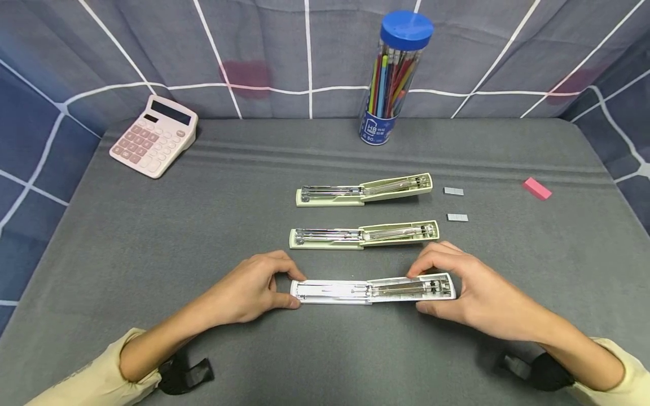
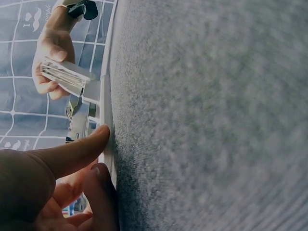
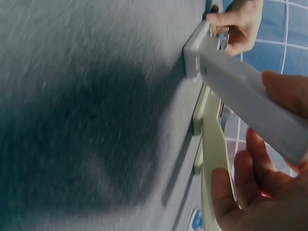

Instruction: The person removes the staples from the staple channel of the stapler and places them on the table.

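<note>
A white stapler (image 1: 332,292) lies swung wide open on the grey table, its metal rail and inner spring showing. At its left end, my left hand (image 1: 254,288) pinches the base between thumb and forefinger. My right hand (image 1: 474,290) grips the other end, the cover, with thumb below and fingers above. In the right wrist view the white cover (image 3: 245,91) tilts up off the table. Behind it, a pale green stapler (image 1: 325,239) and a second green stapler (image 1: 330,195) lie opened the same way, roughly parallel.
Two staple strips (image 1: 457,217) lie right of the green staplers, with a pink eraser (image 1: 536,189) farther right. A pink calculator (image 1: 154,136) stands at the back left. A blue-lidded tube of pencils (image 1: 393,79) stands at the back, before a checked cloth (image 1: 279,51).
</note>
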Tool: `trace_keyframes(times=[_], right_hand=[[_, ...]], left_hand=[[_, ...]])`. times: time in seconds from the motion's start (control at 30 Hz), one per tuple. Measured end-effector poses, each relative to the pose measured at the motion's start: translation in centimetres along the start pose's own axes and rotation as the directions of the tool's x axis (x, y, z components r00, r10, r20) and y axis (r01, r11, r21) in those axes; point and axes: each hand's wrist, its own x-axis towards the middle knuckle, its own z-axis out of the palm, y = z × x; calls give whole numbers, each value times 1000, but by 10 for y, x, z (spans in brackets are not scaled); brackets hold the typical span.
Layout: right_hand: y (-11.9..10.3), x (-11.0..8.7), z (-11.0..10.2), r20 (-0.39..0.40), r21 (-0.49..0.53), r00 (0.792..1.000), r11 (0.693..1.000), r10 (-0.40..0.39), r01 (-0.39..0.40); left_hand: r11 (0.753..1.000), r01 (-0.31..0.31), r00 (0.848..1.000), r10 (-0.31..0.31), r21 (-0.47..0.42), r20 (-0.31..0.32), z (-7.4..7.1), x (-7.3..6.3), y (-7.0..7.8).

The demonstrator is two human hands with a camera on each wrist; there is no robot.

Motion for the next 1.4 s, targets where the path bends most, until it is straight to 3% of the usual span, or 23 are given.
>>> trace_keyframes(times=[0.23,0.43,0.6,0.83,1.03,1.13,1.27,1.4], right_hand=[[6,-4,-4,56,-125,998,992,-21,27],[6,-5,-3,97,-308,995,949,-37,66],[8,-4,-2,142,-360,989,928,-49,98],[-1,3,-1,131,-329,991,944,10,34],[-18,23,15,-79,-175,996,984,-36,22],[-25,35,27,-131,-62,989,997,-62,54],[-29,47,47,-84,30,996,999,-34,37],[-30,51,65,1,58,1000,998,29,-29]], left_hand=[[1000,2,1000,-2,3,10,-1,1,0],[1000,1,1000,-1,-5,11,-1,1,0],[1000,7,1000,-7,-21,16,-1,2,1],[1000,11,1000,-10,-25,22,-1,2,1],[999,11,1000,-11,-31,23,-2,2,-1],[999,11,1000,-10,-31,20,-3,2,-1],[999,12,1000,-11,-33,17,-3,2,-1],[999,9,1000,-8,-45,22,-2,2,-1]])
